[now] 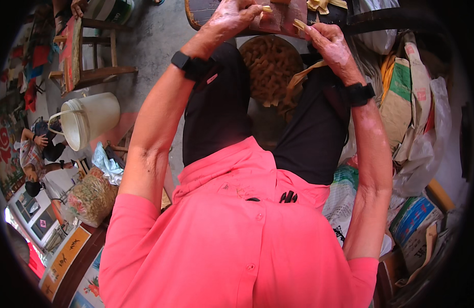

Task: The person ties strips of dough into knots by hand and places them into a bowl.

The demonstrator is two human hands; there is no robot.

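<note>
Near the top edge, my left hand (237, 13) pinches the end of a pale dry strip (266, 9) over a low work surface (198, 13) with a reddish sheet (273, 19) on it. My right hand (329, 40), just beyond the sheet's right side, is closed on another pale folded strip (299, 25). More pale strips (323, 5) lie at the back of the surface. Below it, between my knees, a round container holds many short brown pieces (273, 69). A long tan strip (298, 81) hangs beside my right thigh. The strips' material is unclear.
A wooden stool (98, 75) and a white plastic bucket (90, 119) are at left. A person's hand (79, 7) rests by the stool; another person (34, 154) is farther off. Paper and plastic sacks (398, 100) crowd the right side. A filled bag (92, 196) stands lower left.
</note>
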